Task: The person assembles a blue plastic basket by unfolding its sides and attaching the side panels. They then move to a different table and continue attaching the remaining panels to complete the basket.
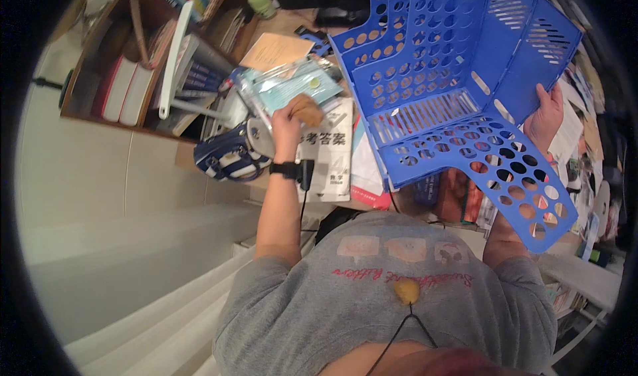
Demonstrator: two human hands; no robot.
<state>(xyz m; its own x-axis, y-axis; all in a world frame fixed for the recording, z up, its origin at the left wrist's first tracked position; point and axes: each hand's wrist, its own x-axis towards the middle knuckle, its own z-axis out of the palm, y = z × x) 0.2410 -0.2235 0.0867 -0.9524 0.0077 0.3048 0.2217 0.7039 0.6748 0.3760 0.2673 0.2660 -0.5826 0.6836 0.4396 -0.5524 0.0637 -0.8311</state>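
My right hand (545, 118) grips the outer side panel of a blue plastic file rack (435, 64). The rack has round holes and slots in its walls and is tilted above the desk, with one perforated panel reaching down toward my right arm. My left hand (286, 127) is closed on a small brown crumpled cloth (308, 110); its exact kind is hard to make out. Below this hand lies a white exam booklet (325, 170) with dark print. Just beyond the cloth is a pale blue plastic folder (299, 84).
A wooden bookshelf (86, 94) with upright books stands at the left, with a white lamp arm (174, 60) before it. A blue-and-white striped bag (232, 151) sits at the desk's left edge. Further back are an orange-tan envelope (276, 50) and a green container (261, 4). Papers crowd the right.
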